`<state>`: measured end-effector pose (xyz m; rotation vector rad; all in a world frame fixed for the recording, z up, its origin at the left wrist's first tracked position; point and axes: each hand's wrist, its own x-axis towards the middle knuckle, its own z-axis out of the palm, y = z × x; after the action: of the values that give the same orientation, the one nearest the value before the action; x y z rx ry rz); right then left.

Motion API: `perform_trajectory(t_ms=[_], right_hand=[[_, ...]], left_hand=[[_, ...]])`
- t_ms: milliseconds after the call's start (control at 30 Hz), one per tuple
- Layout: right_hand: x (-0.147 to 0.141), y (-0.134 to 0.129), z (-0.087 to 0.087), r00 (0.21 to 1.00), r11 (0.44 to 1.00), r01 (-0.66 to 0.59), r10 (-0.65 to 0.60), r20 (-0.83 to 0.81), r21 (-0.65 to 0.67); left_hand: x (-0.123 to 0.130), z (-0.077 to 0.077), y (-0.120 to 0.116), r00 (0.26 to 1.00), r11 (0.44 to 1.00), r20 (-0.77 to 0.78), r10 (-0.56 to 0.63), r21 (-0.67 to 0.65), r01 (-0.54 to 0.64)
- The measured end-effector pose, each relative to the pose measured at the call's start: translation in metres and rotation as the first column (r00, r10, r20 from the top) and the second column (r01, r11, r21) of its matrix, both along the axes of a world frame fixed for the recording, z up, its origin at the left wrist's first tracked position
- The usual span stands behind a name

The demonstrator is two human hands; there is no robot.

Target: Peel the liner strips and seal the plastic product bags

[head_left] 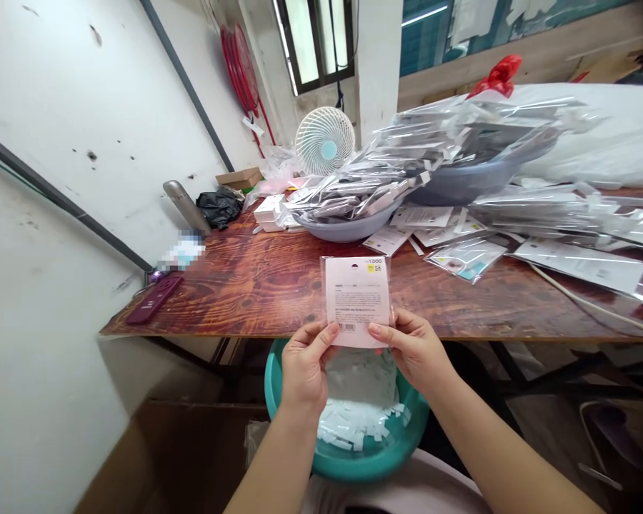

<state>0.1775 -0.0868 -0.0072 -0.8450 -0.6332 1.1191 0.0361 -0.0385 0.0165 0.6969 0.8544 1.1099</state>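
Observation:
Both my hands hold one flat card package in a clear plastic sleeve [356, 294], printed with small text, a barcode and a yellow mark. My left hand [308, 360] pinches its lower left corner, thumb on the front. At the lower right corner, my right hand [418, 350] grips it the same way. The fingers behind the card are mostly hidden. Directly below sits a green basin [369, 467] containing white paper strips [348, 428] and a pale sheet or bag. The package is raised above the basin, in front of the table's near edge.
On the wooden table [236, 285] stand two grey basins [348, 230] heaped with plastic-sleeved packages. More sleeved packages [579, 260] lie to the right, beside a pale cable [584, 303]. A white fan [326, 141] stands behind. At the left lie a dark red phone [154, 300] and a black bag [219, 207].

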Motion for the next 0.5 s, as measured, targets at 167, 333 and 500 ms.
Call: perform_trajectory(t_ms=[167, 333, 500], right_hand=[[-0.002, 0.002, -0.004, 1.0, 1.0, 0.018, -0.018, 0.013, -0.021], [-0.008, 0.004, -0.005, 0.996, 0.995, 0.085, -0.087, -0.033, -0.041], [-0.017, 0.009, -0.01, 0.997, 0.999, 0.05, -0.05, -0.062, -0.007]], left_hand=[[-0.003, -0.005, 0.005, 0.992, 0.993, 0.126, 0.014, -0.117, 0.001], [-0.004, -0.008, 0.007, 0.979, 0.988, 0.202, 0.012, -0.155, 0.02], [-0.003, -0.01, 0.012, 0.98, 0.984, 0.188, 0.068, -0.172, -0.035]])
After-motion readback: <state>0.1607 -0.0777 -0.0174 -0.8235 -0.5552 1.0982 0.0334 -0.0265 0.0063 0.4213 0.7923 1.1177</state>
